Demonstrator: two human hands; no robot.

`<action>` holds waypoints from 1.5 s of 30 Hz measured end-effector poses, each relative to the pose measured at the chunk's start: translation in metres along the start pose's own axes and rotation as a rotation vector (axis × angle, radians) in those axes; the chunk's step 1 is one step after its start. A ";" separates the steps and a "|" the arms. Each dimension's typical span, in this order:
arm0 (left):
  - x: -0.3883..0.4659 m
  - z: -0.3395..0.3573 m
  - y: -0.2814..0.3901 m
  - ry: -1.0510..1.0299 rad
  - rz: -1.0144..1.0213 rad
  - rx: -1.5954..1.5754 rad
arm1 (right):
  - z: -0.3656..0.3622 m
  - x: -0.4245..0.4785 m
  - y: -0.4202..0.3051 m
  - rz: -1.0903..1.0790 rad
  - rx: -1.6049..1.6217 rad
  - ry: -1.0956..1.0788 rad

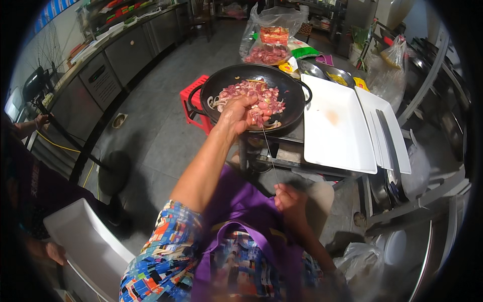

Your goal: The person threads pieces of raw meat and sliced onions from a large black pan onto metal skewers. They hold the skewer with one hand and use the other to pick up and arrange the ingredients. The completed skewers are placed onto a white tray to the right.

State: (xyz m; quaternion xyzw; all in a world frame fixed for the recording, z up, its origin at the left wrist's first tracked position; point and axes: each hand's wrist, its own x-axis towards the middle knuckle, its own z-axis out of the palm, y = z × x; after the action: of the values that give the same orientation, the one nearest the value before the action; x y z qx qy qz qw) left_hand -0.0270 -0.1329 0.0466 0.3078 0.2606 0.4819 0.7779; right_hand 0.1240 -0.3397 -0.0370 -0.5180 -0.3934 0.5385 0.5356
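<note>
My left hand (238,113) is over a black two-handled wok (222,77), its fingers around pieces of raw meat (257,114). A thin metal skewer (269,151) runs from this meat down to my right hand (289,202), which grips its lower end in front of my purple apron. Chopped raw meat (241,90) with pale onion-like slices (215,102) lies in the wok. The skewer's upper tip is hidden by the meat and my left fingers.
Right of the wok lie a white tray (336,151) and a narrower one (377,104) holding several skewers. A clear bag of red meat (268,54) stands behind. At left, another person's hand (56,253) holds a deep white tray (85,230), near a standing fan's pole (73,141).
</note>
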 end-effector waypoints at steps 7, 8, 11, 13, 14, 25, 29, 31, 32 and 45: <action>-0.006 0.013 -0.018 -0.057 -0.015 0.036 | -0.007 -0.004 0.003 -0.064 0.101 0.004; -0.007 0.018 -0.020 -0.057 -0.010 0.036 | -0.007 -0.003 0.003 -0.065 0.101 0.021; -0.011 0.026 -0.025 -0.084 0.006 0.035 | -0.008 -0.006 0.004 -0.087 0.103 0.040; -0.014 0.029 -0.031 -0.093 0.032 0.023 | -0.010 -0.007 0.003 -0.097 0.099 0.040; -0.013 0.030 -0.032 -0.094 0.012 0.009 | -0.011 -0.008 0.001 -0.094 0.093 0.038; -0.014 0.030 -0.047 -0.115 -0.077 -0.031 | -0.010 -0.005 0.003 -0.146 0.172 0.058; -0.021 0.035 -0.046 -0.079 -0.058 0.005 | -0.011 -0.003 0.007 -0.149 0.198 0.059; -0.019 0.029 -0.045 -0.090 -0.034 0.006 | -0.010 -0.003 0.008 -0.145 0.165 0.059; -0.018 0.028 -0.043 -0.085 -0.040 0.023 | -0.009 -0.004 0.007 -0.132 0.131 0.068; -0.012 0.015 -0.037 -0.268 -0.049 -0.192 | -0.017 -0.010 0.004 -0.093 0.226 0.044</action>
State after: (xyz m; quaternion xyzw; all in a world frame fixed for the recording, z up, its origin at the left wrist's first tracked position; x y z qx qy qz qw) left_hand 0.0004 -0.1603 0.0314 0.2869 0.1148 0.4401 0.8431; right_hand 0.1392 -0.3527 -0.0424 -0.4470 -0.3420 0.5426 0.6235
